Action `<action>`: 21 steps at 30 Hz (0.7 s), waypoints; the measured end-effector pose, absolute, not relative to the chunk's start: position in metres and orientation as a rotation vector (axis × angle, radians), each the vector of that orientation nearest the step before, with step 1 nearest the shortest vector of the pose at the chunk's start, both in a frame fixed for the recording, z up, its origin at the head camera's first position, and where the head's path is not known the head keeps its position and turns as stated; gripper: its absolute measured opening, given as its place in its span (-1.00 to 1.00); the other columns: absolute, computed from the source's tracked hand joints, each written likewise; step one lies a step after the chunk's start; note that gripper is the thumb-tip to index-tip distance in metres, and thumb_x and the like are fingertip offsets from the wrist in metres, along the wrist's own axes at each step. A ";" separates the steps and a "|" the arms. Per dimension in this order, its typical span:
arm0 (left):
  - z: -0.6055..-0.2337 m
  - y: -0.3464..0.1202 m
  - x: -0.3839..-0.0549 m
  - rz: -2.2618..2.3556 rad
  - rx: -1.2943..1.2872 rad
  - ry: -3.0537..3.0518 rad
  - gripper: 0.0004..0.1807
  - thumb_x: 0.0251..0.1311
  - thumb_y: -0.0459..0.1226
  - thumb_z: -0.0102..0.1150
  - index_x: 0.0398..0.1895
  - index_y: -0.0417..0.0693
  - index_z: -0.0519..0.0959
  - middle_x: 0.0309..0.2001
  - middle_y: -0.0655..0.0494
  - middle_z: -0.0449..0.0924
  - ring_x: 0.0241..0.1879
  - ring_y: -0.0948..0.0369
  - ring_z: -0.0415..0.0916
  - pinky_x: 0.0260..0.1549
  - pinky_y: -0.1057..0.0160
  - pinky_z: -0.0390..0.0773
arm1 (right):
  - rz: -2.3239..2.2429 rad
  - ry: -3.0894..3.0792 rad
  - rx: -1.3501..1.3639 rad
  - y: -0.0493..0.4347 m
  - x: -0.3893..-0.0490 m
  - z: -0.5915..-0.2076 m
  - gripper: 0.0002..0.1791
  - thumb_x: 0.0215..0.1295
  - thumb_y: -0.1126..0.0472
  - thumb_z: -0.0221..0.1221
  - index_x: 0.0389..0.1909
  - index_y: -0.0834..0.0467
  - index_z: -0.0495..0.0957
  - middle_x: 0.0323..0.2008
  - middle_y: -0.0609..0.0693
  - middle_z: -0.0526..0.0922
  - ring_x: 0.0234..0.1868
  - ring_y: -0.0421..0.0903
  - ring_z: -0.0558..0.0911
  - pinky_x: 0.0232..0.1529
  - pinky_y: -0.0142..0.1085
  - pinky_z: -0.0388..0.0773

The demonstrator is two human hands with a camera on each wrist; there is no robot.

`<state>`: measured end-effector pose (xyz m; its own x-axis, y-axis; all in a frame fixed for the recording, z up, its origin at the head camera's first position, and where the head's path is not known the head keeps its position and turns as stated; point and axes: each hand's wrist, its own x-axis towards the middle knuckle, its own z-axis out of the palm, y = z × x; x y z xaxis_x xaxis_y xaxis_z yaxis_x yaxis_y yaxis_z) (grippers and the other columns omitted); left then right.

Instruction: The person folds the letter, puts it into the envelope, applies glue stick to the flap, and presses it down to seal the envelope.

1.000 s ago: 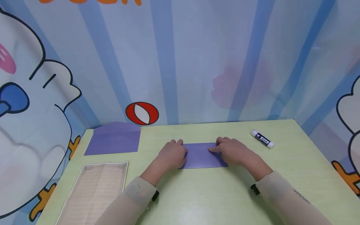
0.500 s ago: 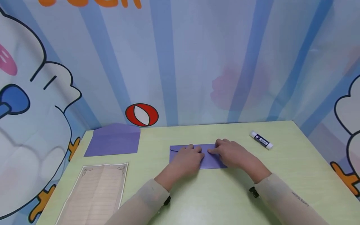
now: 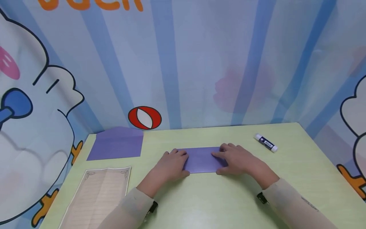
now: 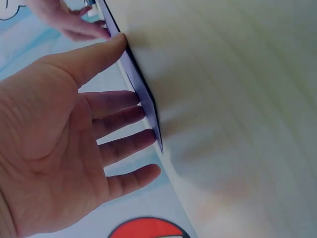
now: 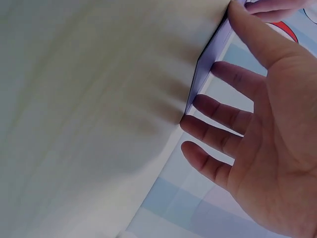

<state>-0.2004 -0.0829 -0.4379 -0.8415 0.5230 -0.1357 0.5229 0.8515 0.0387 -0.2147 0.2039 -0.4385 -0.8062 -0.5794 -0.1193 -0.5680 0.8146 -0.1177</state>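
Observation:
A flat purple envelope [image 3: 201, 160] lies crosswise on the table, between both hands. My left hand [image 3: 171, 164] covers its left end, fingertips on the paper and thumb at the near edge. On the right end rests my right hand [image 3: 238, 160], index finger stretched onto the surface and thumb by the near corner. In the left wrist view the left fingers [image 4: 131, 144] are spread along the thin envelope [image 4: 141, 87]. The right wrist view likewise has the right fingers [image 5: 213, 131] extended, several tips touching the envelope [image 5: 207, 67].
Another purple envelope [image 3: 115, 148], flap up, lies at the back left. Nearer, a lined, creased letter sheet [image 3: 98, 194] lies partly behind the left sleeve [image 3: 128, 206]. A glue stick [image 3: 266, 142] is at the back right of the pale table [image 3: 200, 203], before a printed backdrop [image 3: 197, 63].
My left hand moved right over the envelope's middle, baring its left end, then returned left. My right hand stayed on the right end; its thumb now shows at the near edge.

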 end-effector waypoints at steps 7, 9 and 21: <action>-0.437 -0.103 -0.197 0.048 0.842 2.916 -0.41 0.36 -0.02 0.44 0.35 -0.10 0.63 0.33 -0.04 0.54 0.29 -0.02 0.48 0.22 -0.13 0.56 | -0.153 2.871 -0.972 0.211 -0.209 -0.441 -0.28 0.37 -0.12 0.42 0.45 0.12 0.54 0.34 0.22 0.54 0.33 0.20 0.52 0.22 0.18 0.51; -0.437 -0.105 -0.197 0.055 0.872 2.932 -0.48 0.36 -0.04 0.45 0.28 -0.09 0.67 0.24 -0.05 0.57 0.20 -0.01 0.52 0.14 -0.09 0.61 | -0.151 2.889 -1.001 0.212 -0.208 -0.441 -0.33 0.38 -0.08 0.42 0.42 0.12 0.58 0.31 0.21 0.57 0.31 0.20 0.54 0.18 0.16 0.55; -0.443 -0.097 -0.221 0.006 0.870 3.024 -0.79 0.38 -0.24 0.42 0.02 -0.04 0.77 -0.08 0.02 0.64 -0.12 0.04 0.53 -0.13 0.04 0.68 | -0.081 3.002 -1.177 0.208 -0.225 -0.443 -0.72 0.29 0.33 0.46 0.01 0.12 0.77 -0.15 0.07 0.71 -0.15 0.04 0.68 -0.22 -0.09 0.67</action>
